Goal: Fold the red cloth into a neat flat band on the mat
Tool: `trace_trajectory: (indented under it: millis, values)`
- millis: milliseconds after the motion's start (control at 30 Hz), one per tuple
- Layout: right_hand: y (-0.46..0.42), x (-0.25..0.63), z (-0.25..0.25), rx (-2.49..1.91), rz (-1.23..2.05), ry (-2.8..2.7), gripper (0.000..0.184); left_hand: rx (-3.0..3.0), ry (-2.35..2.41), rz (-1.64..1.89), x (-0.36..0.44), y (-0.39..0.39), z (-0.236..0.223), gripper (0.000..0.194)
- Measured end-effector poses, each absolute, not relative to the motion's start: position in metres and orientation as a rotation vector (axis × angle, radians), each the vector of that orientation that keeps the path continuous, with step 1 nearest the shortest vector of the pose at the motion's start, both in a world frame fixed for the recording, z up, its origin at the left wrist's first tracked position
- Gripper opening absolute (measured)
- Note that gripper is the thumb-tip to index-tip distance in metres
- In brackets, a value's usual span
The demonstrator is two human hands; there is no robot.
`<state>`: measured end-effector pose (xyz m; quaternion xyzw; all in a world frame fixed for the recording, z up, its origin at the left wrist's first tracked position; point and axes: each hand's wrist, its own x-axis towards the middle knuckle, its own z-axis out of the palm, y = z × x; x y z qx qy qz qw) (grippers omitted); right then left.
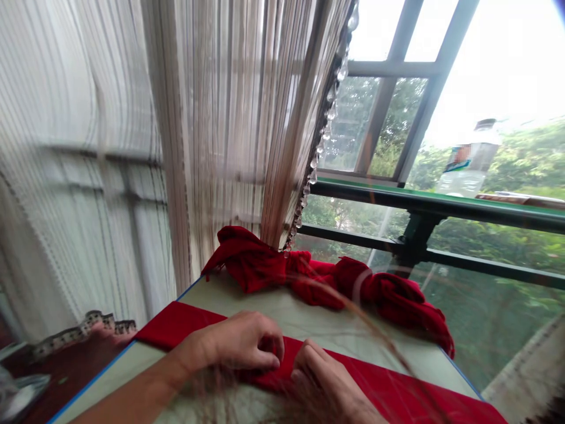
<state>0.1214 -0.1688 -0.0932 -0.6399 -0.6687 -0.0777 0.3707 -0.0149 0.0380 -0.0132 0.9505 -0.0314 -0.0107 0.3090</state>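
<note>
A folded strip of red cloth lies flat across a pale board or tabletop with a blue edge. Over the middle of this strip rests my left hand, its fingers curled and the thumb tip near the index finger. Just to its right, my right hand is closed over the cloth with bent fingers. A small gap separates the two hands. Whatever is pinched between the fingertips, if anything, is hidden or too small to make out. Blurred strands of hair cross in front of both hands.
Bunched red cloth lies along the far edge of the pale top. A striped sheer curtain with clear beads hangs behind it. A plastic bottle stands on the window ledge at right. A dark red surface is at lower left.
</note>
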Motion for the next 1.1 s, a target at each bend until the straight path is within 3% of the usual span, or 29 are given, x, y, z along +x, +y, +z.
trace_trajectory:
  millis: [633, 1100]
  values:
    - [-0.175, 0.13, -0.083, -1.77, -0.172, -1.606, 0.01, 2.462, -0.096, -0.024, -0.015, 0.024, -0.017, 0.02]
    - [-0.176, 0.129, -0.084, -1.868, -0.183, -1.469, 0.019, 2.377, -0.035, -0.067, -0.013, 0.022, -0.017, 0.015]
